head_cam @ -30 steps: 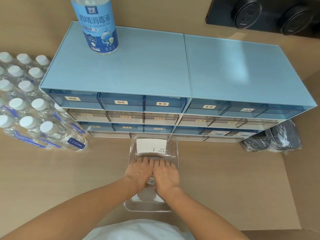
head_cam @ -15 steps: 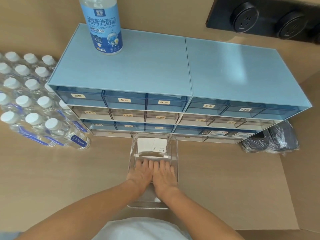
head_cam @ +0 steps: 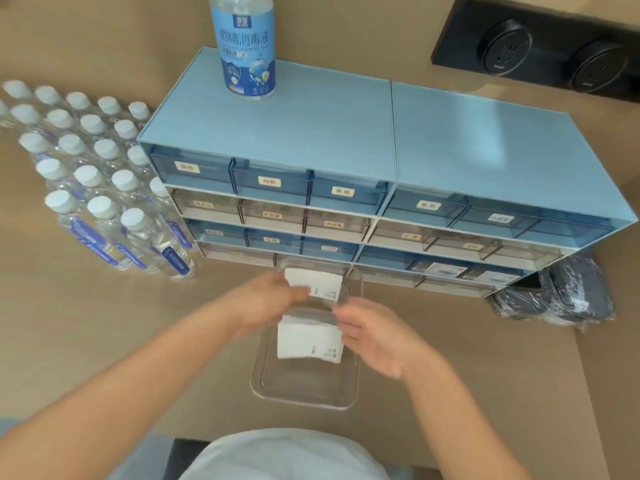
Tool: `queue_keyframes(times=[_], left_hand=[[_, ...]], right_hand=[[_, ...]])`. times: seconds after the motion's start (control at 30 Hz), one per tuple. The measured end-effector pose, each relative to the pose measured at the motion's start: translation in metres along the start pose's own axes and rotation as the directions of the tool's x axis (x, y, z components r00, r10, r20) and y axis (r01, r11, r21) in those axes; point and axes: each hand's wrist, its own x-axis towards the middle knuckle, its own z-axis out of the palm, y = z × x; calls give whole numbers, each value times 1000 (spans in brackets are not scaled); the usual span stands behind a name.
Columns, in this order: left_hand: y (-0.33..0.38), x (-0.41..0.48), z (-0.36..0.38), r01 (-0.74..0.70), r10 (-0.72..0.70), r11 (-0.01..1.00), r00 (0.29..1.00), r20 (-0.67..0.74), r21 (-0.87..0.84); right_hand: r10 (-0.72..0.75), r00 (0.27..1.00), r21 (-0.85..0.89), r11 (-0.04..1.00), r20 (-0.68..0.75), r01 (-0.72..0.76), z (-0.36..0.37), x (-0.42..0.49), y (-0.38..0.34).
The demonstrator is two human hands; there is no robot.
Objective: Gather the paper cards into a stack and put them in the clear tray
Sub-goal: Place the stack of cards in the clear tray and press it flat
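The clear tray (head_cam: 304, 393) lies on the table in front of the drawer cabinet. Two white stacks of paper cards are in it: one at the far end (head_cam: 320, 284), one in the middle (head_cam: 308, 341). My left hand (head_cam: 263, 301) is blurred by motion, and its fingertips overlap the near-left corner of the far stack. Whether it grips those cards is unclear. My right hand (head_cam: 375, 339) hovers at the right edge of the middle stack with its fingers loosely apart and nothing in it.
A blue drawer cabinet (head_cam: 346, 161) stands right behind the tray, with a disinfectant bottle (head_cam: 246, 46) on top. Several water bottles (head_cam: 100, 188) fill the left side. Wrapped dark packs (head_cam: 561, 292) lie at the right. A black socket panel (head_cam: 540, 53) is on the wall.
Both hands lay flat side by side on the tray's middle. They have lifted and moved apart, uncovering the middle stack; the left hand reached toward the far stack. The view shifted.
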Motion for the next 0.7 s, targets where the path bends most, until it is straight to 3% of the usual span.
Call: queue_keyframes(times=[0.07, 0.27, 0.5, 0.7], left_hand=[[-4, 2, 3, 75, -74, 985, 997, 7, -154], [-22, 20, 33, 176, -180, 968, 984, -5, -179], [-43, 29, 52, 285, -313, 914, 948, -55, -288], [-42, 36, 51, 255, -304, 903, 948, -95, -345]], right_hand=[[43, 996, 42, 998, -77, -40, 3, 5, 1], [124, 957, 23, 992, -261, -122, 18, 36, 18], [192, 925, -31, 976, -329, -214, 26, 49, 33], [154, 940, -60, 982, -303, -180, 17, 54, 39]])
